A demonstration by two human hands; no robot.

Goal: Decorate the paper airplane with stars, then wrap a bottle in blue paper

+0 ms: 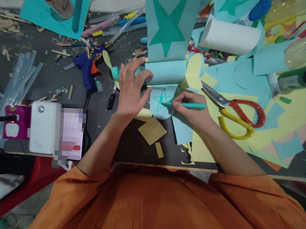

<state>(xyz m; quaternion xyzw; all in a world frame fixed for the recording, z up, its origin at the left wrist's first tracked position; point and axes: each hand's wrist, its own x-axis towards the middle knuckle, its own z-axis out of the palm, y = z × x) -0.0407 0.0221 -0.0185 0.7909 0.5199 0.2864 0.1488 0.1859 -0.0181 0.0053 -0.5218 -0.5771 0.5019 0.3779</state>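
Observation:
A light-blue paper model airplane (167,73) lies in front of me, with a rolled body and a wing on either side. A filled green star (168,26) covers its far wing. On the near wing (165,111) is an outlined star, partly coloured in. My left hand (132,84) grips the body's left end with curled fingers, beside a teal cap (115,73) and pale-yellow propeller blades (107,61). Pinched in my right hand (191,108) is a green marker (189,105), its tip at the outlined star. Yellow paper tail pieces (194,74) stand at the body's right end.
Red-and-yellow-handled scissors (235,108) lie open at the right on paper sheets. A blue glue gun (85,70), clear glue sticks (18,83), a white power bank (45,127) and a phone (73,134) are at left. A white paper roll (231,37) and scraps fill the back right.

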